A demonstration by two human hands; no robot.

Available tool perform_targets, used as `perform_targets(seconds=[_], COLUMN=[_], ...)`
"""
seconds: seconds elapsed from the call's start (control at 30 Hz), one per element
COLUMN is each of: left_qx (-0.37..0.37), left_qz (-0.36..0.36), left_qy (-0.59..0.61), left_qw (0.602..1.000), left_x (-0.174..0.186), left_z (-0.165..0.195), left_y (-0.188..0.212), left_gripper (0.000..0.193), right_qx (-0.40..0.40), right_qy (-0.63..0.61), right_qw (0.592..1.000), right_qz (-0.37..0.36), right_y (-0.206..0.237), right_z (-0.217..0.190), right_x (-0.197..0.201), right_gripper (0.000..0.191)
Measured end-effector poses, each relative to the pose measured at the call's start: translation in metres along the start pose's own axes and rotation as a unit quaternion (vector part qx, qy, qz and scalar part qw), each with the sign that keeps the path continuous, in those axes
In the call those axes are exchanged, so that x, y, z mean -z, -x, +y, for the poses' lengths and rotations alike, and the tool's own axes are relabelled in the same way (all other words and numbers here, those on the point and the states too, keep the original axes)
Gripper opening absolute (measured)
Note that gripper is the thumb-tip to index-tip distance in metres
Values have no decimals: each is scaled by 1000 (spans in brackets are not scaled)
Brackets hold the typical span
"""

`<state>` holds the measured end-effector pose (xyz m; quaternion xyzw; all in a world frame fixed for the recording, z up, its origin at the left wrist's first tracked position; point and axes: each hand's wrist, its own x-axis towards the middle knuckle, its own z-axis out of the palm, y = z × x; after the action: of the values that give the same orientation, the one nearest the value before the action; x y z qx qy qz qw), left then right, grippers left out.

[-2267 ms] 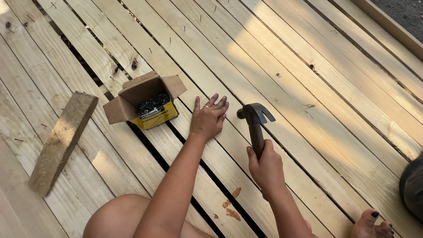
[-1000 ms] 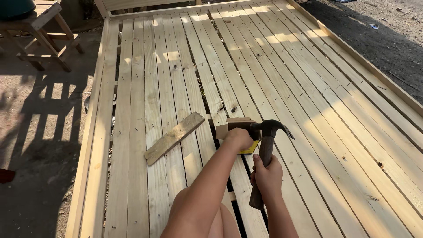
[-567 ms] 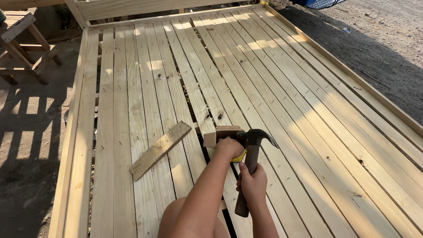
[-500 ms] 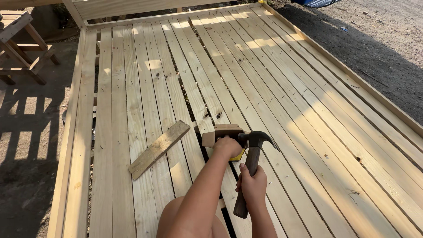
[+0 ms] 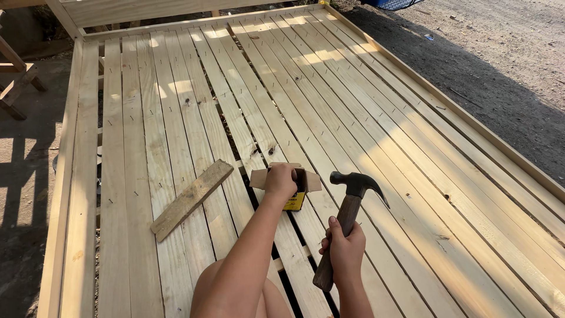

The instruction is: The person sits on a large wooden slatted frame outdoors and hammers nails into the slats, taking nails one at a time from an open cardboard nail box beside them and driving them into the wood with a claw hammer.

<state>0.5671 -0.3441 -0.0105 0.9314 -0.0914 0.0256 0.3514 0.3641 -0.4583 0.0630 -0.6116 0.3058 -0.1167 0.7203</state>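
Your left hand (image 5: 281, 179) was down in a small cardboard box (image 5: 297, 187). The fingers were curled inside, so I could not tell if they held anything. The box was brown, with its flaps open, and one side was yellow with a dark patch. It sat near the middle of the wooden platform (image 5: 412, 194), closer to the near end than the far end.

Your right hand (image 5: 344, 250) was shut tight around the wooden handle of a hammer (image 5: 347, 218). The dark metal head pointed up and sat just to the right of the box, not touching it.

A short flat board (image 5: 192, 199) lay loose on the slats to the left of the box, turned at a slant. It was near the box but apart from it.

The platform was made of long pale slats with thin dark gaps between them. A raised wooden edge ran along the right side and another along the far end. There was lots of bare slat room to the right of the hammer and past the box toward the far end. Dirt ground (image 5: 500, 65) lay past the right edge.
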Motion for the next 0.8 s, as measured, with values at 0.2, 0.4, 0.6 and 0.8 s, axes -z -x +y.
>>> perform_targets(seconds=[0.2,0.4,0.6,0.8], left_qx=[44,67,33,41], left_qz=[18,-27,-19,6], left_qy=[2,-41,-37,14], left_qw=[999,997,999,999], left_x=[-6,4,16,26], left_z=[-13,-10,3,8], left_y=[2,3,13,21], left_gripper=[11,22,27,31], right_qx=[-12,-18,-26,-31], right_qy=[-9,-24,-11,1], right_qw=[999,999,999,1000], right_qz=[34,39,21,-3], right_y=[-8,-12,-8,3], right_z=[10,18,18,15], right_x=[25,35,24,13], right_gripper=[25,23,23,23])
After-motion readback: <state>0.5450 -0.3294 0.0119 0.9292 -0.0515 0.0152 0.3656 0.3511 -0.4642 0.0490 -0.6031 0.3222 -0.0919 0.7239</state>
